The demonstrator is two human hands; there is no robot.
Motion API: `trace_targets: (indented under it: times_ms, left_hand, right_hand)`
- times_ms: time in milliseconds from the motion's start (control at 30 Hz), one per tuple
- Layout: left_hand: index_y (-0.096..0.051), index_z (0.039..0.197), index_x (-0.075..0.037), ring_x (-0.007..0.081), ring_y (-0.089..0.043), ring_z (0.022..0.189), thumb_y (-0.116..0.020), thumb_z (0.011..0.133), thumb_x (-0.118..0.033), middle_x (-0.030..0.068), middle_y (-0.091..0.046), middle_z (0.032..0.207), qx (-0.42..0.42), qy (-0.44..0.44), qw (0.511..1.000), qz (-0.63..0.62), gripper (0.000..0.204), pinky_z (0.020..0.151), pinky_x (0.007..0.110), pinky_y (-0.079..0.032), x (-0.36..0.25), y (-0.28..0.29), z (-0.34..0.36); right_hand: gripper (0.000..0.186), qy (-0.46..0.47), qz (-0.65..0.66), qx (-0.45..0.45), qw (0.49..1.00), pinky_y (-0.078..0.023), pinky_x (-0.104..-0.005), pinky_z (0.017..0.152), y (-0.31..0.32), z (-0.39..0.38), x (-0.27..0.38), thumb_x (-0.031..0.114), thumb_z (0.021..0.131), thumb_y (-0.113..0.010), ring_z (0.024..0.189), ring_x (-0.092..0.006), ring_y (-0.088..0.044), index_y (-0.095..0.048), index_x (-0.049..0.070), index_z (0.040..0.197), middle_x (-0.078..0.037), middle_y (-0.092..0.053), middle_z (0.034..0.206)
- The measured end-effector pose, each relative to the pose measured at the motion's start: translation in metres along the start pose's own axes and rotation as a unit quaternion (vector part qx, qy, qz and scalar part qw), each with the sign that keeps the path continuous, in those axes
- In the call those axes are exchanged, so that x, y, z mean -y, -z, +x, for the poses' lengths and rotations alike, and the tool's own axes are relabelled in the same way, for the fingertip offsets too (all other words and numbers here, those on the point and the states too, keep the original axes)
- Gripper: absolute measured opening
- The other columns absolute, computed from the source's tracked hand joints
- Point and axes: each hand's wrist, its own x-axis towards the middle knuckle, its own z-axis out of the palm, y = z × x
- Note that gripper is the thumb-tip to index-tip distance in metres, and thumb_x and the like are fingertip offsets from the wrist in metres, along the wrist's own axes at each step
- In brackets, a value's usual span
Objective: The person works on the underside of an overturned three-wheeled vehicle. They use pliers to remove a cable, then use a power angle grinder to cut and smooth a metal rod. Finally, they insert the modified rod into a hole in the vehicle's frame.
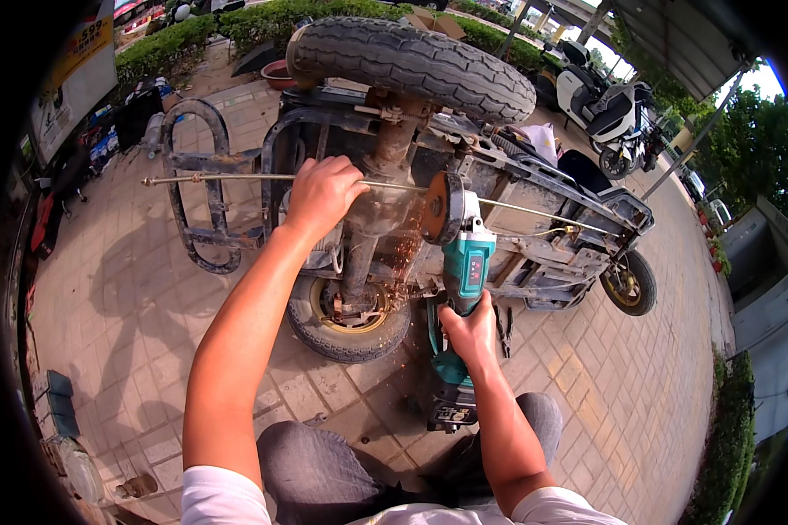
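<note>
My left hand (324, 194) is closed around a long thin metal rod (219, 176) that runs across the underside of an overturned vehicle (525, 254). My right hand (464, 324) grips a teal cordless angle grinder (464, 262) with a battery at its lower end. The grinder's disc (438, 208) is at the rod, and orange sparks fall below it past the rusty axle housing (381, 210). The upper tire (411, 66) lies across the top of the frame; a lower wheel (346, 337) is at the paving.
Black-handled pliers (505, 331) lie right of my right hand and a wrench (315, 418) by my left knee. A white scooter (595, 114) stands at the back right, a red basin (277, 80) behind the vehicle. Clutter (131, 118) sits at the back left; hedge and wall border the right.
</note>
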Motion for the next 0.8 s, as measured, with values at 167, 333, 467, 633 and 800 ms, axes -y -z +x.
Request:
trace_targets:
  times_ms: [167, 333, 467, 633, 800]
  left_hand:
    - [-0.066, 0.080, -0.007, 0.0230, -0.058, 0.081, -0.074, 0.076, -0.019, 0.0026, -0.059, 0.081, -0.009, 0.005, 1.000, -0.002, 0.015, 0.071, 0.037, -0.040, -0.003, -0.001, 0.001]
    - [-0.067, 0.082, -0.006, 0.0238, -0.058, 0.081, -0.075, 0.076, -0.019, 0.0029, -0.061, 0.082, -0.010, 0.010, 1.000, 0.005, 0.016, 0.070, 0.037, -0.040, -0.004, 0.000, -0.001]
    - [-0.066, 0.081, -0.006, 0.0239, -0.058, 0.081, -0.075, 0.075, -0.018, 0.0027, -0.060, 0.082, -0.018, 0.002, 1.000, 0.005, 0.016, 0.071, 0.037, -0.039, -0.005, 0.000, 0.000]
    - [-0.065, 0.080, -0.007, 0.0232, -0.057, 0.081, -0.075, 0.074, -0.018, 0.0021, -0.059, 0.081, -0.025, 0.005, 1.000, -0.003, 0.016, 0.071, 0.037, -0.039, -0.006, -0.002, 0.000]
    - [-0.065, 0.080, -0.007, 0.0225, -0.057, 0.081, -0.076, 0.074, -0.018, 0.0016, -0.059, 0.081, -0.028, -0.002, 1.000, 0.005, 0.017, 0.071, 0.037, -0.038, -0.006, -0.001, -0.001]
  right_hand:
    - [0.059, 0.017, -0.007, -0.011, 1.000, -0.052, -0.0397, 0.077, -0.001, 0.001, -0.006, 0.023, 0.069, -0.070, 0.084, -0.0325, -0.067, -0.049, -0.006, 0.116, -0.023, -0.066, 0.092]
    - [0.056, -0.011, 0.051, 0.013, 0.999, -0.052, -0.0365, 0.064, 0.003, -0.011, 0.008, 0.021, 0.070, -0.071, 0.068, -0.0249, -0.065, -0.049, -0.006, 0.114, -0.018, -0.066, 0.084]
    - [0.052, 0.005, 0.051, 0.009, 0.999, -0.051, -0.0356, 0.058, 0.004, -0.008, 0.006, 0.021, 0.070, -0.071, 0.062, -0.0217, -0.064, -0.050, -0.005, 0.111, -0.016, -0.065, 0.080]
    - [0.051, 0.018, 0.052, -0.001, 0.998, -0.051, -0.0348, 0.056, 0.001, -0.007, 0.002, 0.020, 0.071, -0.070, 0.060, -0.0202, -0.063, -0.049, -0.005, 0.110, -0.015, -0.064, 0.077]
    - [0.051, 0.004, 0.068, 0.010, 0.998, -0.051, -0.0347, 0.056, 0.000, -0.007, 0.005, 0.019, 0.071, -0.070, 0.060, -0.0201, -0.063, -0.049, -0.005, 0.111, -0.015, -0.064, 0.077]
